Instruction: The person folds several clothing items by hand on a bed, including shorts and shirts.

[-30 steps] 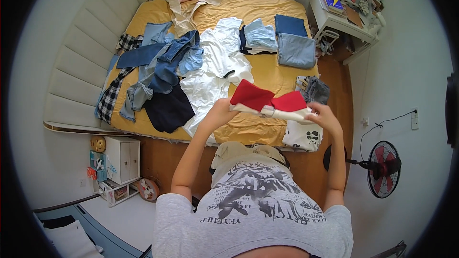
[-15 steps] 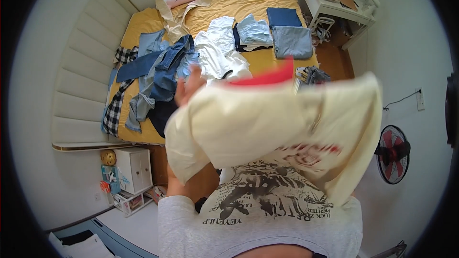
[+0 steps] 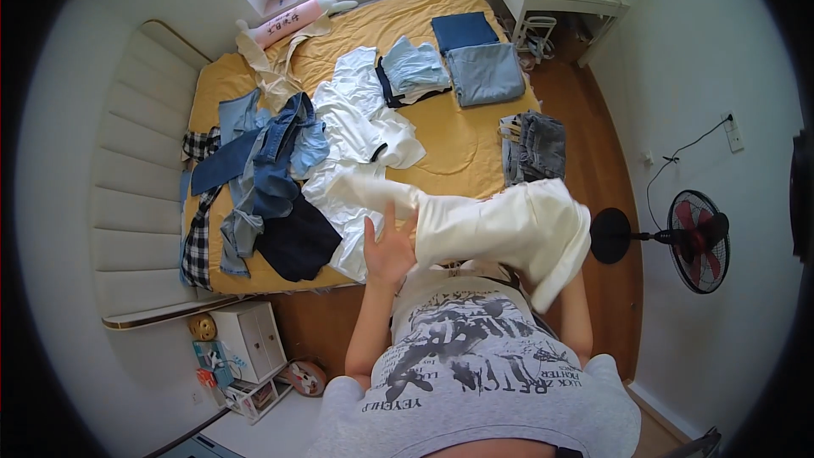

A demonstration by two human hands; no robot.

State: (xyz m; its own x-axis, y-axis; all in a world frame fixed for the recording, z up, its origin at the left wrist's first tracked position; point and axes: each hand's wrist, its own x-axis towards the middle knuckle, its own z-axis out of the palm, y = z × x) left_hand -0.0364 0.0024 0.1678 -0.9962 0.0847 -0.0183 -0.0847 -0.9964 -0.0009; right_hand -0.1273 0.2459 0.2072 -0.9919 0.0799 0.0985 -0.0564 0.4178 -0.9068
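A cream T-shirt hangs in the air in front of my body at the bed's near edge, its left part blurred by motion. My left hand is at the shirt's left part, fingers spread and pointing away from me, not closed on the cloth. My right forearm reaches up under the shirt's right end, and the cloth hides that hand. Just beyond the shirt, white garments lie spread on the bed. Left of them are a pair of blue jeans and a dark navy garment.
On the yellow bedsheet lie folded grey-blue trousers, a folded navy garment, a light blue garment and dark grey folded clothes. A standing fan is at right, a white cabinet at lower left.
The cream T-shirt has swung down and drawn together, its red print no longer showing. My left hand has come nearer my body, and the whole view has shifted.
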